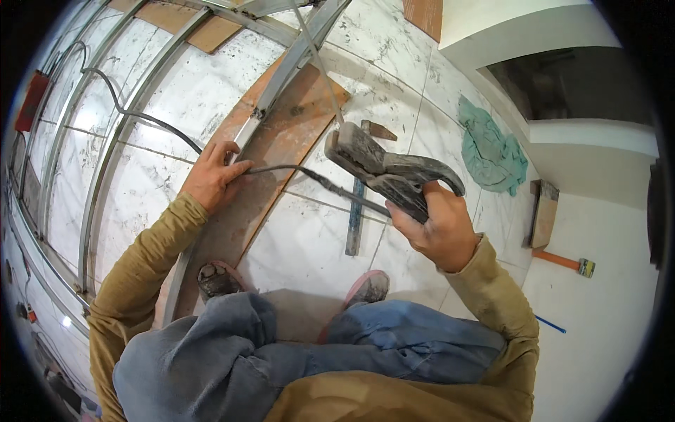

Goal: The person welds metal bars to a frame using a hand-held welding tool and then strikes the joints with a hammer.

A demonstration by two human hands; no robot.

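Note:
In my right hand (446,225) is a dark, worn welding electrode holder (380,169), fingers wrapped round its handle. A thin welding rod (318,63) sticks out of its jaws, slanting up and left over the metal frame. The holder's black cable (330,184) runs left to my left hand (211,176). My left hand is closed over the cable, against a metal tube (247,133) of the frame; the palm side is hidden. Under this tube lies a dusty brown board (281,133). Beyond and below the holder, a hammer (356,225) with a blue handle lies on the tiles.
The welded metal frame (112,137) spreads across the left, with a grey cable over it and a red object (31,102) at the edge. To the right are a crumpled green cloth (492,151), a block (543,211), an orange-handled brush (562,260) and a blue stick (550,323).

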